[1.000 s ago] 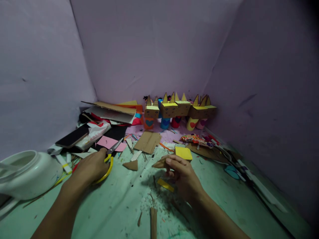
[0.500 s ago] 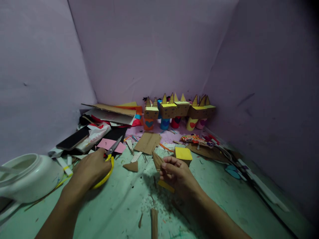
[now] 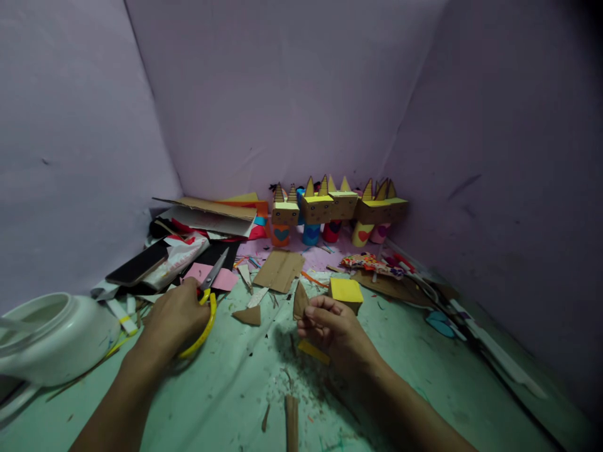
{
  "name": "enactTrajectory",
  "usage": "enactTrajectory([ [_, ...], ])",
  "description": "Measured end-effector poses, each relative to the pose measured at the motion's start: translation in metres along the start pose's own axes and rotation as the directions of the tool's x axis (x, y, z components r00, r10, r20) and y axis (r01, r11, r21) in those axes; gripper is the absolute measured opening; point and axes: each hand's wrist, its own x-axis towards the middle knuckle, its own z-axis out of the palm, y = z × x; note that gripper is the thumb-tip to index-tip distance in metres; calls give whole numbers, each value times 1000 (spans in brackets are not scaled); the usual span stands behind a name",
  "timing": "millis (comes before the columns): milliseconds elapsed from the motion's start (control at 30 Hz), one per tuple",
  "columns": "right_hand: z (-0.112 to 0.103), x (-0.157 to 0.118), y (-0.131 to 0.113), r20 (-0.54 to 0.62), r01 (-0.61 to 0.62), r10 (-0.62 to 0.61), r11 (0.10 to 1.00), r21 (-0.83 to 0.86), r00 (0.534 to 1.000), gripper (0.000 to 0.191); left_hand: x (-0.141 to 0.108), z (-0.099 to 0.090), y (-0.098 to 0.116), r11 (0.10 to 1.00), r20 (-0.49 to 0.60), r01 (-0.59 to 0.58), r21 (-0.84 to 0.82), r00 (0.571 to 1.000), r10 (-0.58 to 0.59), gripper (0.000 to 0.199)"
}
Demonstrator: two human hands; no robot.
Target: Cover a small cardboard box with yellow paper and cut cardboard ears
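Observation:
My left hand [image 3: 178, 317] is closed on a pair of yellow-handled scissors [image 3: 208, 307], whose blades point away over a pink paper piece [image 3: 211, 276]. Between the thumb and fingers of my right hand [image 3: 333, 323] is a small pointed cardboard piece [image 3: 300, 301], held tip up above the table. Just behind that hand sits a small box with a yellow top [image 3: 346, 291]. A yellow paper strip [image 3: 313, 351] lies beneath the fingers. To the left of the held piece, a cardboard scrap [image 3: 247, 316] rests on the green table [image 3: 211, 402].
Several cardboard figures with pointed ears [image 3: 318, 208] stand along the back wall. A white pot [image 3: 56, 339] is at the left edge. Stacked cardboard [image 3: 207, 216] and a dark phone-like slab [image 3: 138, 260] lie behind the left hand. Thin sticks [image 3: 499, 358] lie at right.
The pointed cardboard piece has turned in my right hand, from leaning left to nearly upright. My left hand with the scissors has hardly moved.

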Motion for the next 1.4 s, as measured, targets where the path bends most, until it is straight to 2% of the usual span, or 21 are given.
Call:
enactTrajectory([
  [67, 0, -1, 0, 0, 9, -9, 1000, -22, 1000, 30, -4, -5, 15, 999, -18, -13, -40, 1000, 13, 28],
  [100, 0, -1, 0, -1, 15, -15, 999, -39, 1000, 28, -9, -7, 24, 986, -14, -21, -166, 1000, 19, 31],
  [133, 0, -2, 0, 0, 27, -27, 998, -58, 1000, 26, -14, -8, 34, 944, 28, 0, -329, 1000, 9, 36],
  [200, 0, -2, 1, 17, 52, -50, 994, -95, 999, 22, -27, -6, 51, 799, 114, 45, -599, 993, 30, 45],
  [267, 0, -3, 3, 56, 57, -51, 992, -110, 997, 21, -40, 1, 62, 664, 186, 80, -744, 978, 90, 47],
  [300, 0, -4, 3, 83, 47, -38, 992, -113, 996, 22, -45, 5, 65, 627, 214, 87, -774, 968, 131, 46],
  [367, 0, -4, 4, 134, 24, -9, 994, -111, 991, 27, -52, 12, 66, 610, 229, 39, -792, 944, 236, 41],
  [467, -2, -3, 5, 194, 52, -27, 991, -126, 981, 30, -57, 20, 62, 648, 166, -161, -745, 896, 413, 31],
  [600, -6, 1, 5, 185, 120, -86, 976, -180, 979, 25, -57, 29, 55, 723, -9, -485, -491, 833, 553, 18],
  [700, -7, 2, 2, 153, 130, -104, 976, -175, 983, 25, -57, 33, 54, 720, -61, -600, -349, 781, 622, 15],
  [767, -7, 1, 1, 135, 114, -94, 983, -146, 986, 27, -59, 31, 56, 737, -17, -559, -380, 801, 599, 16],
  [833, -5, 0, -1, 113, 94, -81, 989, -116, 990, 28, -61, 29, 58, 769, 66, -440, -463, 848, 525, 17],
  [900, -4, 0, -1, 95, 85, -76, 992, -93, 993, 28, -62, 27, 60, 771, 127, -347, -533, 868, 479, 19],
  [1133, -2, -2, -2, 105, 74, -68, 996, -51, 992, 27, -63, 23, 63, 748, 169, -380, -544, 824, 541, 20],
  [1267, -3, -4, -3, 90, 157, -149, 983, -92, 985, 26, -65, 17, 67, 734, 126, -331, -593, 862, 491, 20],
  [1400, 0, -6, 2, 65, 154, -146, 977, -149, 987, 32, -69, 19, 69, 607, 87, -192, -771, 912, 400, 24],
])
